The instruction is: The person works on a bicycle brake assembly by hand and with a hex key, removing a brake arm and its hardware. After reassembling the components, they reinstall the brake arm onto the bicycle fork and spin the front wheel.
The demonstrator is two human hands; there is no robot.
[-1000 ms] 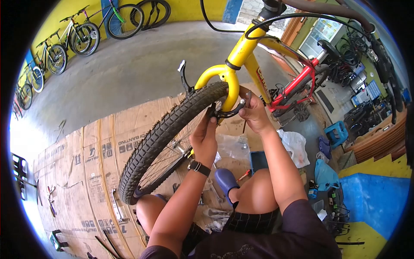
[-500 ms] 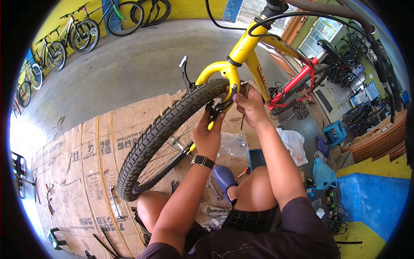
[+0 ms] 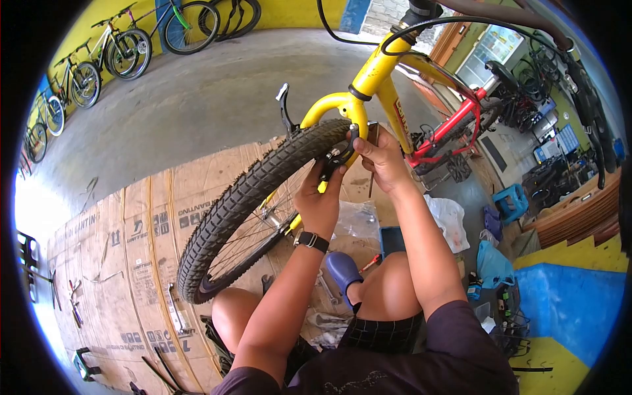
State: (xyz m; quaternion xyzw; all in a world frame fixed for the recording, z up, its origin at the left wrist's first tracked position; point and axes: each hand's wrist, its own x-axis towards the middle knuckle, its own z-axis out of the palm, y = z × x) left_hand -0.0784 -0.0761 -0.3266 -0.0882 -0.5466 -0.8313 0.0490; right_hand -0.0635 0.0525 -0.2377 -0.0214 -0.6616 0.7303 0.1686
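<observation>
A bicycle with a yellow fork (image 3: 327,103) stands in front of me, its front tire (image 3: 240,197) turned to the left. My left hand (image 3: 319,197), with a watch on the wrist, grips a black brake arm (image 3: 337,158) beside the yellow fork leg, fingers closed on its lower part. Against the other side of the leg, my right hand (image 3: 384,161) pinches a thin dark tool (image 3: 371,178), its thumb near the top of that arm. Another black brake arm (image 3: 284,108) sticks out on the tire's far side.
Flattened cardboard (image 3: 125,243) lies under the wheel, with wrenches (image 3: 176,309) and other tools on it. Plastic bags (image 3: 446,220), a blue stool (image 3: 511,203) and a blue tray (image 3: 392,242) are to the right. Several bicycles (image 3: 85,82) line the yellow wall.
The front wheel has turned slightly. The near brake arm and my left hand have shifted a little; both hands keep their hold.
</observation>
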